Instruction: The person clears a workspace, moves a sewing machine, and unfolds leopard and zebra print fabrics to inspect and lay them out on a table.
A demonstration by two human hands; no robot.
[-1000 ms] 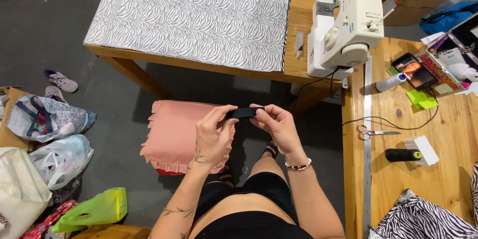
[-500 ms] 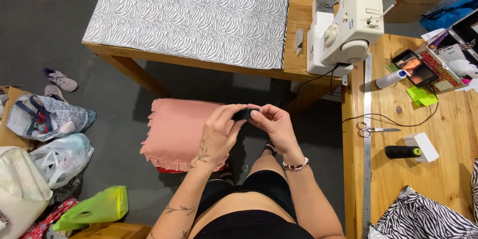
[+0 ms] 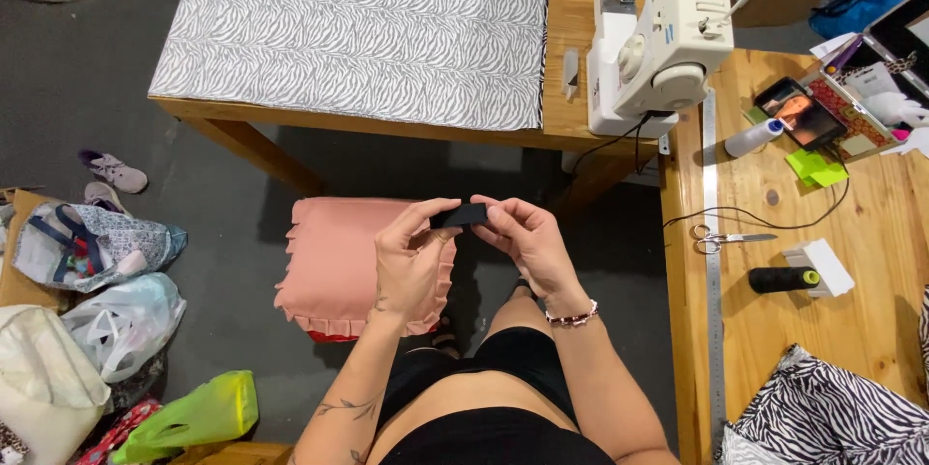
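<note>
1. Since a second ago my hands have drawn the small black fabric piece (image 3: 459, 215) shorter between them.
2. My left hand (image 3: 414, 262) and right hand (image 3: 527, 238) each pinch one end, fingers closed, holding it level above the pink cushion (image 3: 334, 262).
3. Farther right, the scissors (image 3: 721, 238) lie on the wooden table (image 3: 871, 300).
4. Farthest, the sewing machine (image 3: 663, 34) stands beside zebra-print cloth (image 3: 358, 25).

A home sewing workshop.
A white sewing machine (image 3: 663, 34) stands on a wooden table (image 3: 590, 126) beside spread zebra-print fabric (image 3: 358, 30); scissors (image 3: 726, 238), a long metal ruler (image 3: 713, 262) and a black thread spool (image 3: 782, 279) lie nearby.
</note>
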